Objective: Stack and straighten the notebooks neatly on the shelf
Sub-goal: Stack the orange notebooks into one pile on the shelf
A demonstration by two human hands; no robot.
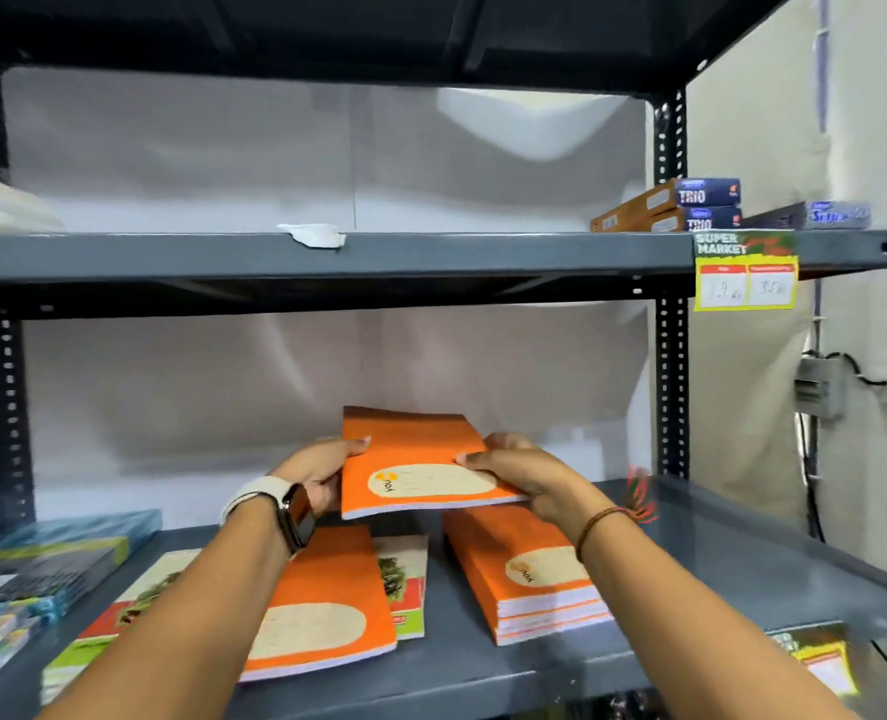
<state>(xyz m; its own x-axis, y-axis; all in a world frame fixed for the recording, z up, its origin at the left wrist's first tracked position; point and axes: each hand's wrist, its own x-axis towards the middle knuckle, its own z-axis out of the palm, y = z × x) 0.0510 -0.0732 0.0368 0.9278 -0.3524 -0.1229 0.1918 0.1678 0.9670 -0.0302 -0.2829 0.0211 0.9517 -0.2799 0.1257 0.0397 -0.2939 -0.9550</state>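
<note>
An orange notebook [414,462] with a cream label is held in the air above the grey shelf [717,553]. My left hand [322,472], with a watch on its wrist, grips its left edge. My right hand [522,467] grips its right edge. Below on the right lies a stack of orange notebooks [527,574], slightly fanned. Under my left forearm another orange notebook [322,610] rests askew on green and red notebooks [405,584].
Blue and green books [41,569] are piled at the shelf's left end. The upper shelf [431,252] carries a scrap of paper [314,235] and blue and orange boxes [685,205] at the right. A price tag [745,272] hangs there. Black slotted uprights [671,387] frame the bay.
</note>
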